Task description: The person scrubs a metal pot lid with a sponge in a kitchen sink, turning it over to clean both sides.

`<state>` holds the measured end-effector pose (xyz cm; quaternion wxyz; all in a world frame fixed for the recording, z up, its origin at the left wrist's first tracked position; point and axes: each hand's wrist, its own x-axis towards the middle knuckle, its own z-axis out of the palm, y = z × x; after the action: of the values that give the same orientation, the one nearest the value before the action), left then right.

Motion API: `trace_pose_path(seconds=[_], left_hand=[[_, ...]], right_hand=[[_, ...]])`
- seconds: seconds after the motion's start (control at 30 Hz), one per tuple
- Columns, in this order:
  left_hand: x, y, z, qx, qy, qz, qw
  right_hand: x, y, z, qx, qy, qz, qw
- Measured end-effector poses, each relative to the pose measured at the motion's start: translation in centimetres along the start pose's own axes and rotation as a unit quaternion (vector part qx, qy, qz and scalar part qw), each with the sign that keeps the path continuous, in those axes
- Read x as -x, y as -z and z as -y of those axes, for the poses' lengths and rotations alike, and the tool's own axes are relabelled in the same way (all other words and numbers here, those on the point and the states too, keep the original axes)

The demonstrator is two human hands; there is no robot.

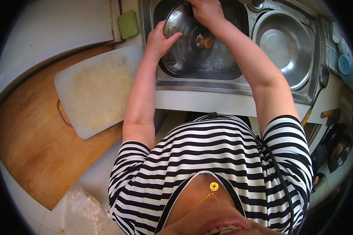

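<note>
A metal pot lid [182, 55] with a wooden knob [206, 43] stands tilted in the left basin of a stainless steel sink [200, 83]. My left hand [161, 39] grips the lid's left edge, its thumb lying across the domed face. At the lid's upper rim is my right hand [207, 10], with its fingertips cut off by the top of the picture. Whether those fingers hold the rim or something else against it cannot be made out. Suds and water [220, 63] show in the basin below the lid.
A large steel bowl [285, 50] fills the right basin. Left of the sink, a white cutting board [97, 91] lies over a wooden board [32, 141]. A green sponge [128, 24] sits by the sink's left rim. A ladle [324, 76] and a cleaver [331, 114] lie at right.
</note>
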<state>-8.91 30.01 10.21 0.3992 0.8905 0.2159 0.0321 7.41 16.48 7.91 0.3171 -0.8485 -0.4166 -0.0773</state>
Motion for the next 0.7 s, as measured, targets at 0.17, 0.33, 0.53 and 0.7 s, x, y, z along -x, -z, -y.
trace_pose_path(seconds=[0.17, 0.33, 0.53, 0.7], left_hand=[[0.3, -0.1, 0.1, -0.039, -0.019, -0.009, 0.999], [-0.4, 0.2, -0.8, -0.021, 0.013, 0.012, 1.000], [0.2, -0.2, 0.6, -0.039, 0.000, -0.012, 0.999], [-0.2, -0.2, 0.0, -0.027, 0.028, 0.004, 0.999]], right_hand=[[2.5, -0.8, 3.3, -0.011, 0.147, -0.060, 0.987], [0.4, -1.2, 0.0, 0.007, 0.035, -0.013, 0.999], [2.0, -2.0, 2.0, -0.023, 0.145, -0.057, 0.988], [-0.1, 0.0, 1.1, 0.014, -0.041, 0.033, 0.999]])
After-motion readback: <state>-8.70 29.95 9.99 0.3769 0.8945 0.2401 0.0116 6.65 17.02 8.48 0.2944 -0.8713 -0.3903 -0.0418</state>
